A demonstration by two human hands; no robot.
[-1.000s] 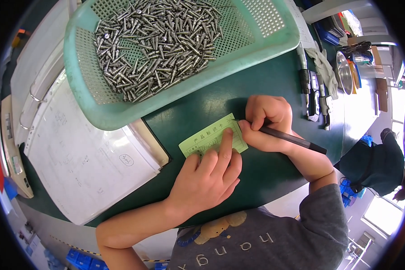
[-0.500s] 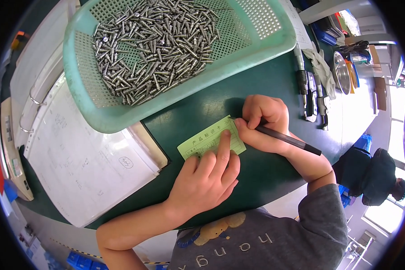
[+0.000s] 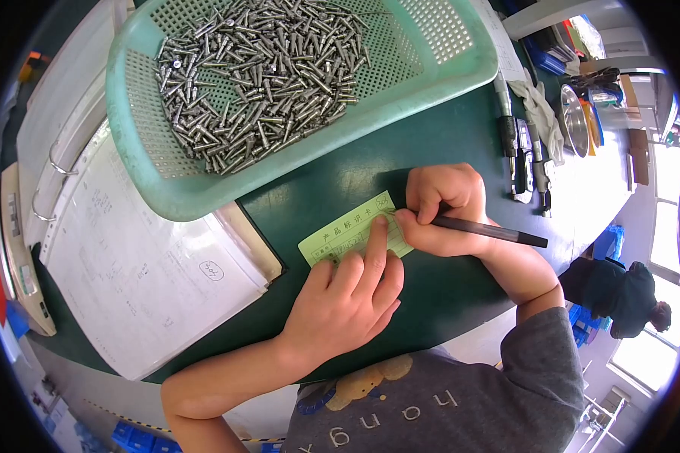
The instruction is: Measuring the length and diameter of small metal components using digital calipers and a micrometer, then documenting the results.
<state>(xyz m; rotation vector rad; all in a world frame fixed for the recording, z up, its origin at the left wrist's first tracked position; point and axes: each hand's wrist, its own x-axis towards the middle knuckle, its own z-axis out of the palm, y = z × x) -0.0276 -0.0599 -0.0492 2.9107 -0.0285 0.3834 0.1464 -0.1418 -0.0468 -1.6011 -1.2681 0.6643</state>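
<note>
A small light-green card (image 3: 346,224) with printed lines and handwriting lies flat on the dark green table. My left hand (image 3: 345,302) rests over its lower part, fingers stretched out, with the index fingertip pressing on the card. My right hand (image 3: 446,208) grips a black pen (image 3: 491,230) between thumb and fingers, its tip at the card's upper right edge. A circled mark shows in the card's top right corner. Beyond the card stands a green plastic basket (image 3: 295,143) holding many small metal pins (image 3: 272,83).
An open ring binder (image 3: 147,279) with white sheets lies to the left. At the right are measuring tools (image 3: 525,155), a pale glove (image 3: 540,113) and a metal bowl (image 3: 573,121). Another person (image 3: 619,294) is farther off at the right.
My right hand and the pen have shifted slightly down from the card's top corner, where a circled mark now shows. My left hand stays put. The person at the right has leaned over.
</note>
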